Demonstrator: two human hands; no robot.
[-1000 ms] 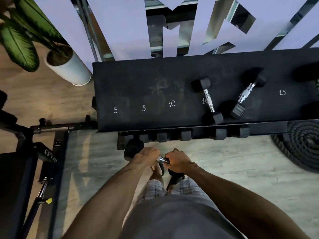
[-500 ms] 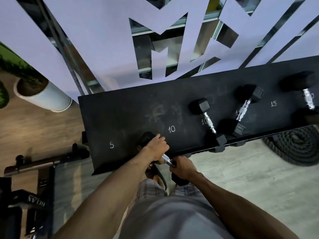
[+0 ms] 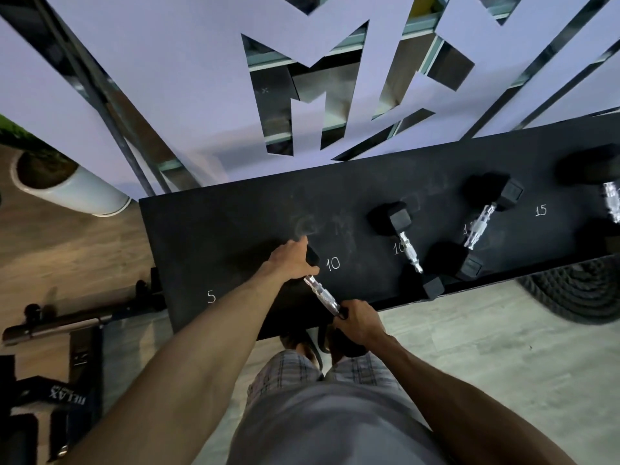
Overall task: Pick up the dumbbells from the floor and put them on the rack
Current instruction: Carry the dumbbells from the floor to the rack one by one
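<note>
Dumbbell (image 3: 321, 294) gripped over rack (image 3: 214, 236) edge

Held by both ends, slanted from 11 to 5 o'clock. Curled left hand (image 3: 292, 260) over the far head, just beside the chalked "10" (image 3: 333, 264); wrapped right hand (image 3: 359, 325) round the near head, past the rack's front edge. Could not tell whether touching the top. Flanked at 3 o'clock by second dumbbell (image 3: 410, 251) and third dumbbell (image 3: 478, 228), on the rack.

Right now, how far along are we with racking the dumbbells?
Done: the rack already holds a middle dumbbell by a 10 mark, a slanted dumbbell right of it and an edge dumbbell cut off by the frame.
In hand: the left hand and right hand grip the ends of the held dumbbell over the rack's front edge.
Left: set it down and let go.
</note>
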